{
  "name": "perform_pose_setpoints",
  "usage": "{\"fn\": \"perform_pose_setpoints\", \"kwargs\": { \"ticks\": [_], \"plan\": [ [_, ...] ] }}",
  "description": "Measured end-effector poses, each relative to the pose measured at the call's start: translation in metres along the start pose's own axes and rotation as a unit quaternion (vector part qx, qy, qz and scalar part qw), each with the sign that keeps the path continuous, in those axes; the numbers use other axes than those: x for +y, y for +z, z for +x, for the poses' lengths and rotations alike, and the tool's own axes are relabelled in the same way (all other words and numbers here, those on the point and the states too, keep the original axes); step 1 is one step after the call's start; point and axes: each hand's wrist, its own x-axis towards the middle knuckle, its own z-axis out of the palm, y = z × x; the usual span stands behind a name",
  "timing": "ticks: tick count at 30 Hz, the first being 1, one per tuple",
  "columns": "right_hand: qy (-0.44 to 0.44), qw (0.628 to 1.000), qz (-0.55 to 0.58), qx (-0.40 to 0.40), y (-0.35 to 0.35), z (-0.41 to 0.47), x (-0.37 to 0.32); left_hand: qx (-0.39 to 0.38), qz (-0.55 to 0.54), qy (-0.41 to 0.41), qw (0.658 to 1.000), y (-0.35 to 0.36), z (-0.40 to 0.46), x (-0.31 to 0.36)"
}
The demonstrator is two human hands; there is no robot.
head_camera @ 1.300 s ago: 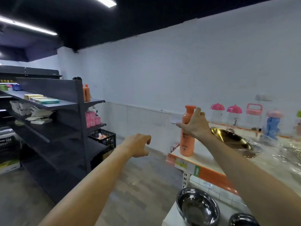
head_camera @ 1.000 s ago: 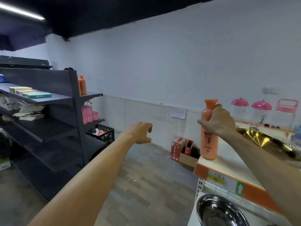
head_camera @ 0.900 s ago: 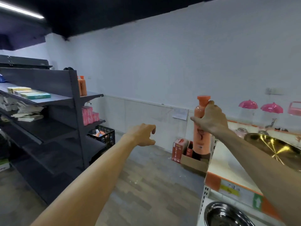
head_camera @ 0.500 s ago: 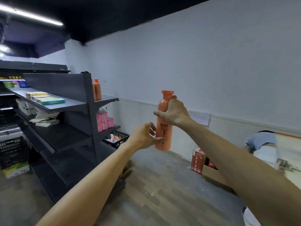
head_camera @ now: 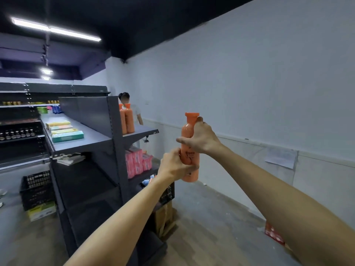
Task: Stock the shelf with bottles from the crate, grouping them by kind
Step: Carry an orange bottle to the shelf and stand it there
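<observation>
Both hands grasp one orange bottle [head_camera: 189, 150], upright in mid-air in front of the person. The right hand [head_camera: 200, 138] wraps its upper body just under the neck; the left hand [head_camera: 173, 166] curls round the lower half, thumb across the front. The bottle is smooth, matte plastic, round-shouldered, with a wide flat orange cap and dark print on its label.

Just left stands a dark grey metal shelf [head_camera: 140, 131], its end tier carrying two like bottles [head_camera: 127, 120] upright and touching. The tier below holds pink packs [head_camera: 137, 162]. On the long side lie flat boxes [head_camera: 66, 132] in green and yellow. A black lattice crate [head_camera: 167, 191] sits at the shelf's foot on a cardboard box [head_camera: 163, 217]; another crate [head_camera: 35, 189] stands on the floor far left.

The floor [head_camera: 209, 233] is grey-brown wood-look planks. The wall [head_camera: 249, 93] is plain white, with a paper sheet [head_camera: 280, 157] stuck low; the ceiling is black with tube lights [head_camera: 55, 29]. Another person [head_camera: 134, 110] stands behind the shelf.
</observation>
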Motion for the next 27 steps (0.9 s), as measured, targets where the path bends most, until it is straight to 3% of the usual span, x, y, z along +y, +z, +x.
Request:
{"fn": "perform_pose_setpoints", "kwargs": {
  "ticks": [6,10,14,22,27],
  "plan": [
    [-0.012,1.0,0.013,-0.007,0.06,0.086,0.054,0.009,-0.003,-0.008,1.0,0.032,0.102,-0.055],
    [0.031,0.999,0.008,-0.024,0.132,0.126,0.115,-0.033,0.004,-0.025,0.999,0.081,0.149,-0.121],
    [0.103,0.991,-0.004,-0.088,0.232,0.126,0.194,-0.095,0.024,-0.099,0.99,0.164,0.161,-0.215],
    [0.304,0.931,0.021,-0.203,0.381,0.089,0.345,-0.308,0.058,-0.266,0.912,0.297,0.147,-0.341],
    [0.372,0.894,0.032,-0.249,0.427,0.09,0.412,-0.377,0.059,-0.327,0.865,0.348,0.166,-0.37]
  ]
}}
